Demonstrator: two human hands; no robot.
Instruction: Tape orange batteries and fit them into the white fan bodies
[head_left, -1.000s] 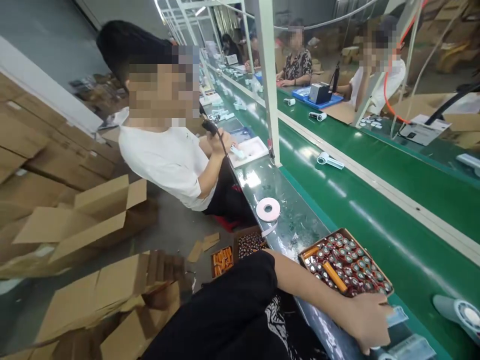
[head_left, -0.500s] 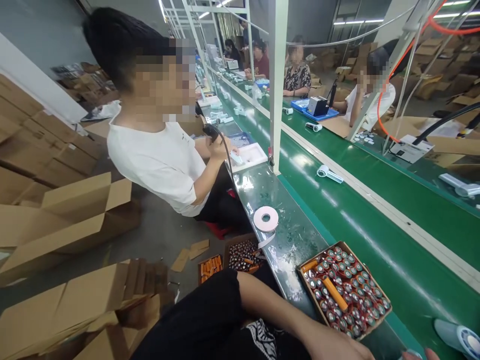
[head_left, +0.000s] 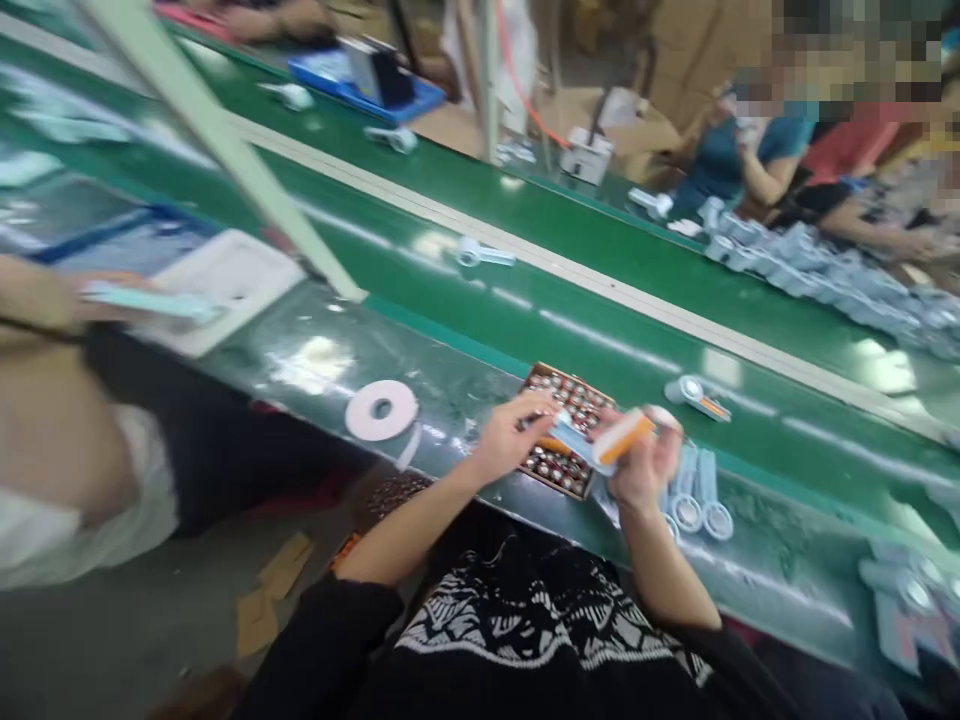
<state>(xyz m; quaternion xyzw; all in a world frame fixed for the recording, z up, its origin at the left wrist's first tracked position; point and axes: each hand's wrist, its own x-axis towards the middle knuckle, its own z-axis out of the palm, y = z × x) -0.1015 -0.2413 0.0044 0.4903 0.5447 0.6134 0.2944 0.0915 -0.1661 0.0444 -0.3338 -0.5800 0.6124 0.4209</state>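
Prob. batt loading: L hand point(head_left: 510, 435) pinching pale-blue handle point(head_left: 574, 440), R hand point(head_left: 641, 470) pinching orange cell point(head_left: 622, 437), cell tray point(head_left: 536, 372) at 10 o'clock; next, seat cell.

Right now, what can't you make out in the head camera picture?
Head view, blurred throughout:
- The pale blue piece: the left hand and blur hide its shape.
- The orange item: the right hand's fingers and blur hide what it is.
- The cardboard tray of cells: both hands cover its middle.
- The seated person: cut off by the left edge.
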